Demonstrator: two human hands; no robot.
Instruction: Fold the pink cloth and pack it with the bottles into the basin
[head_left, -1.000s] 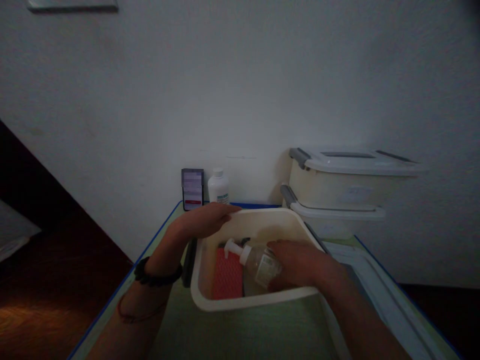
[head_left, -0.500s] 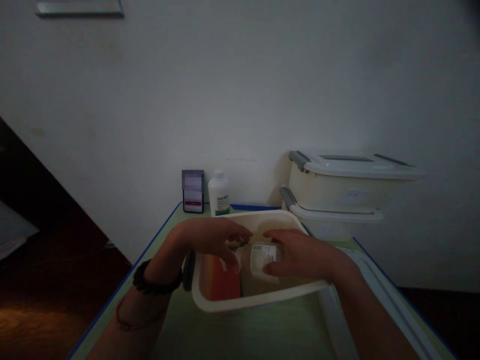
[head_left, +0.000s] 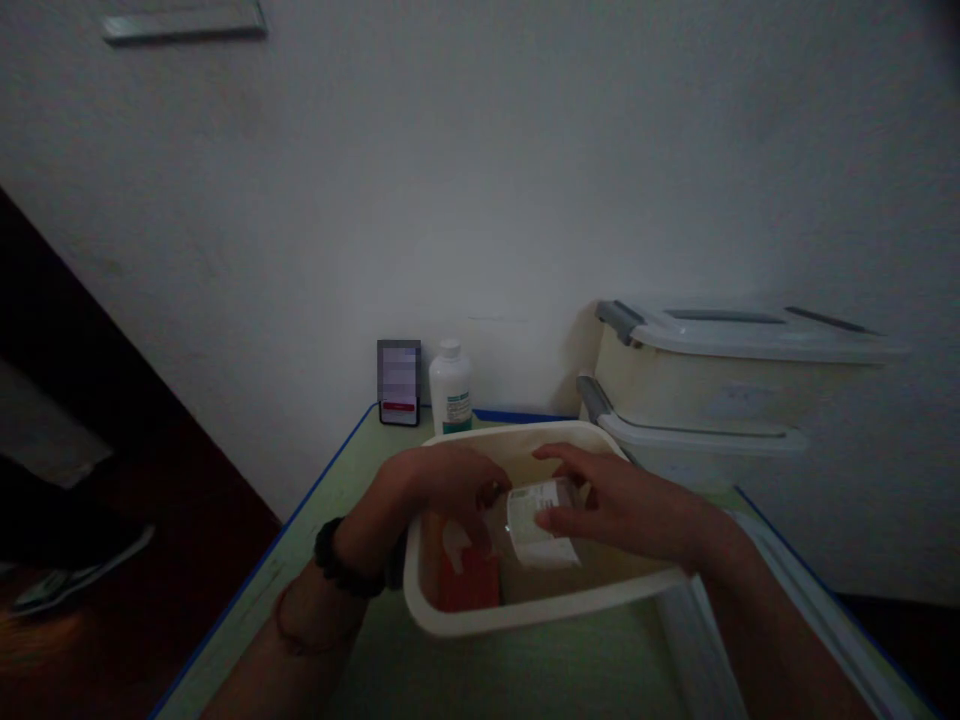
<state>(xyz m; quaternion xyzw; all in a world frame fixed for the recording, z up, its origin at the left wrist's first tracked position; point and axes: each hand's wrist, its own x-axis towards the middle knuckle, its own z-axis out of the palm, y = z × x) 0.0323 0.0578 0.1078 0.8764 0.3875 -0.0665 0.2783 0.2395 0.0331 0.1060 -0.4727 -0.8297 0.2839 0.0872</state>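
In front of me is an open cream plastic bin (head_left: 517, 613) with both my hands reaching inside. A clear plastic container with a white printed label (head_left: 529, 515) is tilted between them. My right hand (head_left: 600, 495) holds its right end, thumb on the label side and fingers behind, the index finger stretched out. My left hand (head_left: 457, 490) curls around its left end, thumb pointing down; its fingertips are partly hidden. Below my left hand, a red object (head_left: 469, 580) lies in the bin's left part, with a pale piece at its upper left.
A white bottle (head_left: 451, 390) and an upright phone (head_left: 399, 385) stand behind the bin. Lidded storage boxes (head_left: 720, 385) are stacked at the back right. A translucent lid (head_left: 697, 640) lies under my right forearm. A person's shoe (head_left: 82, 570) shows on the floor at left.
My hands have closed in on the labelled container, which is now tilted. The view has shifted slightly left, and a person's foot has come into sight at left.
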